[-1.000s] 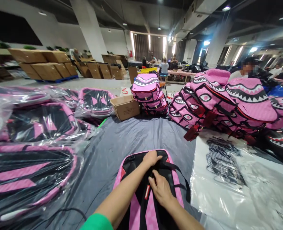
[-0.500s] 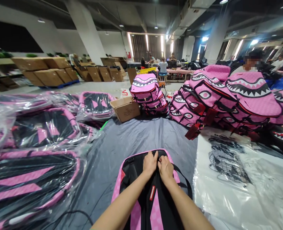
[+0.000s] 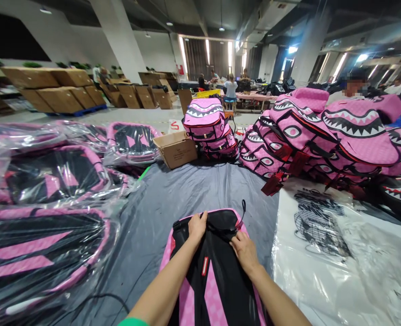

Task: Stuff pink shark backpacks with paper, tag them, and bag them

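Note:
A pink and black backpack [image 3: 220, 271] lies in front of me with its black strap side up and a small red label on it. At its top edge, my left hand [image 3: 196, 228] has its fingers closed on the black fabric near the middle. My right hand [image 3: 245, 250] is closed at the upper right edge of the bag; what its fingertips pinch is partly hidden, but it looks like the black edge fabric. Just above that hand a thin black loop [image 3: 243, 206] sticks up from the corner.
Plastic-wrapped pink and black backpacks [image 3: 47, 244] lie to the left. Shark-mouth backpacks [image 3: 353, 131] are piled at the right, with another stack [image 3: 209, 129] beyond the open cardboard box [image 3: 175, 151]. Clear plastic bags [image 3: 309, 253] lie on the right. Grey sheeting [image 3: 146, 217] covers the table.
My hands have moved apart: the left went a little left along the top edge, the right moved right and down to the edge. The thin black loop now shows above the corner.

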Demonstrator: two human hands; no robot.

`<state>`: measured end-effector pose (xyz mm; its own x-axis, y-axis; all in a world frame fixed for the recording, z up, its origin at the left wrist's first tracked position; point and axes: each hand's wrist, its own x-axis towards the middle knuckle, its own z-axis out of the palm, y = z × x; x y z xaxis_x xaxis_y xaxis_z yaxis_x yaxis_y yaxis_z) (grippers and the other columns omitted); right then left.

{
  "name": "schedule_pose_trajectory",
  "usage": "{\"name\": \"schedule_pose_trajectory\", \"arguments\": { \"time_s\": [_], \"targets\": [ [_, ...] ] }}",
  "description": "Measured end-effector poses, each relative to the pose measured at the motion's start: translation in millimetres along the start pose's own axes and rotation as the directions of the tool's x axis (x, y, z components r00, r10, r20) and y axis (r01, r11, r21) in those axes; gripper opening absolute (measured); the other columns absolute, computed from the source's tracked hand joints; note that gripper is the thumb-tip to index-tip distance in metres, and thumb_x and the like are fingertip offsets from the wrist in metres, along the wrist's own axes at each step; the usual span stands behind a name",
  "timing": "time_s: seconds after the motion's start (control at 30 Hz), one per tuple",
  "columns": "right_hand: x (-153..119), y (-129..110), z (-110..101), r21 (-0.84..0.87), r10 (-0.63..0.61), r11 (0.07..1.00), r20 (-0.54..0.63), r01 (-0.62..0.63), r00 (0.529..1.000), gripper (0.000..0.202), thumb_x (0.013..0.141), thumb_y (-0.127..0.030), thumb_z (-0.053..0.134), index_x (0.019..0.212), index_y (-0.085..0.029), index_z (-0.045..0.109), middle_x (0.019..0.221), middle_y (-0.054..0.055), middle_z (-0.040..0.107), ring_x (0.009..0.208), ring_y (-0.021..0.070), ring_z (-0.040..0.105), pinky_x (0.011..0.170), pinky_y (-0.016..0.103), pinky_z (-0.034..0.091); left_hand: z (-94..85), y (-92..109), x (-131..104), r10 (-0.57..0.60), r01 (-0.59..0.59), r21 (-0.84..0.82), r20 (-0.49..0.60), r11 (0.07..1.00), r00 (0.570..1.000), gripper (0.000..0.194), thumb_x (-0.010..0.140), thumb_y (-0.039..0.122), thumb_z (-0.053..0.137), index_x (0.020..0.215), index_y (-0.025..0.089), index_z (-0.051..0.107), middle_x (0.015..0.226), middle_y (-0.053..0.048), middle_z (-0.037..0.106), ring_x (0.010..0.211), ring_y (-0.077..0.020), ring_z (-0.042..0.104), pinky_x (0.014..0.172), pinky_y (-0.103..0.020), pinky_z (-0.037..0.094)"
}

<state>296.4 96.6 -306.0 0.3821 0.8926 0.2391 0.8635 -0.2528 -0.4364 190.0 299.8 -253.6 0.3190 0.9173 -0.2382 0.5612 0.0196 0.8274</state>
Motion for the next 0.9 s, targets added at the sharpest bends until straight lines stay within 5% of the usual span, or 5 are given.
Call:
{"name": "schedule_pose_trajectory", "arguments": {
  "time_s": [0.17, 0.27, 0.43, 0.63, 0.9],
  "targets": [
    [21, -1, -29, 0.305, 0.132, 0.939, 0.107, -0.159, 0.985, 0.032, 0.1, -0.032, 0.047, 0.129, -0.023, 0.056, 0.082, 0.0, 0.068, 0.073, 0.0198, 0.065, 0.072, 0.032, 0.049, -25.3, 14, -28, 0.152, -0.044, -0.333, 0.307, 0.942, 0.939, 0.054, 0.061, 0.069, 0.071, 0.078, 0.018, 0.064, 0.076, -0.008, 0.07, 0.075, -0.0258, 0.068, 0.07, -0.037, 0.054],
    [41, -17, -33, 0.364, 0.082, 0.924, 0.102, -0.114, 0.991, 0.033, 0.099, -0.035, 0.046, 0.127, -0.022, 0.059, 0.093, 0.004, 0.07, 0.089, 0.0215, 0.065, 0.084, 0.035, 0.047, -37.2, 32, -49, 0.297, -0.159, -0.409, 0.301, 0.899, 0.906, 0.052, 0.06, 0.061, 0.079, 0.089, 0.019, 0.068, 0.09, -0.007, 0.071, 0.086, -0.0234, 0.067, 0.08, -0.033, 0.052],
    [45, -23, -22, 0.437, -0.003, 0.897, 0.156, -0.066, 0.988, 0.041, 0.103, -0.042, 0.033, 0.095, -0.02, 0.068, 0.09, 0.005, 0.067, 0.087, 0.0202, 0.063, 0.081, 0.035, 0.051, -31.5, 61, -82, 0.532, -0.545, 0.02, 0.186, 0.838, 0.826, 0.02, 0.086, 0.044, 0.061, 0.09, 0.024, 0.06, 0.074, -0.003, 0.067, 0.073, -0.023, 0.066, 0.07, -0.03, 0.044],
    [-12, 3, -19, 0.71, 0.309, 0.681, -0.058, -0.178, 0.949, 0.044, 0.096, -0.053, 0.045, 0.117, -0.022, 0.067, 0.118, 0.011, 0.068, 0.112, 0.0251, 0.063, 0.1, 0.044, 0.05, -12.4, 98, -109, 0.507, -0.565, 0.438, 0.253, 0.699, 0.824, 0.018, 0.096, 0.03, 0.052, 0.11, 0.019, 0.055, 0.081, -0.014, 0.071, 0.081, -0.0318, 0.072, 0.068, -0.032, 0.042],
    [21, -65, -4, 0.884, 0.326, 0.422, 0.06, -0.202, 0.943, 0.058, 0.096, -0.064, 0.034, 0.124, -0.023, 0.065, 0.109, 0.008, 0.072, 0.107, 0.025, 0.066, 0.092, 0.044, 0.056, -5.9, 117, -110, 0.525, -0.603, 0.396, 0.298, 0.692, 0.798, 0.016, 0.094, 0.03, 0.053, 0.106, 0.02, 0.054, 0.077, -0.009, 0.069, 0.079, -0.028, 0.07, 0.068, -0.031, 0.041]
  ]
}}
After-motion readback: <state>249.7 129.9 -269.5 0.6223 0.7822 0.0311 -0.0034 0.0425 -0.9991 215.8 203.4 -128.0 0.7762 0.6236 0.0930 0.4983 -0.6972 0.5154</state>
